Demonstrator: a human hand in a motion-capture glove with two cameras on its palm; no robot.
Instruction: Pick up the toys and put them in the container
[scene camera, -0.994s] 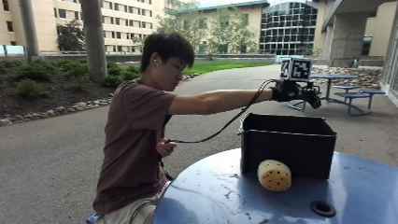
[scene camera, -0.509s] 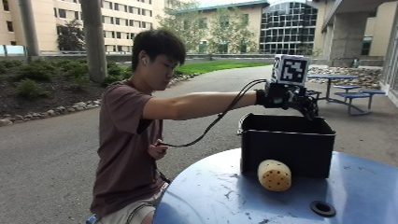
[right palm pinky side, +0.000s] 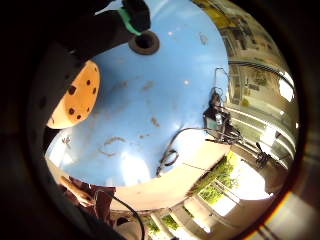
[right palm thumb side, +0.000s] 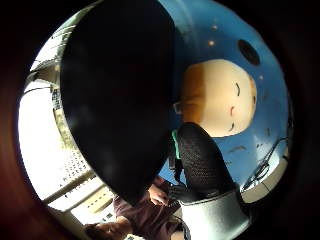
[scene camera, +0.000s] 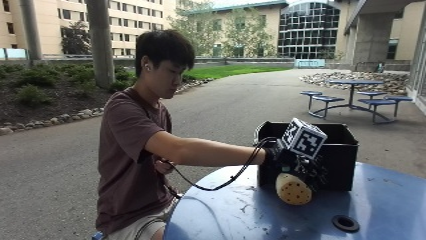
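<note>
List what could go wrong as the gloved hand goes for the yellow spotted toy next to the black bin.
1. The round yellow spotted toy rests on the smooth blue round table; a nudge from the black-gloved right hand, hovering just above it, might roll it away.
2. The toy sits against the black plastic container's front wall, which may crowd the fingers.
3. The black cable hanging from the glove could drag across the table.

The gloved right hand (scene camera: 293, 162) is mostly hidden behind its marker gear, so its finger pose cannot be told. The black container (scene camera: 336, 155) interior is unseen; the blue table (scene camera: 266, 215) is cut off by the frame
</note>
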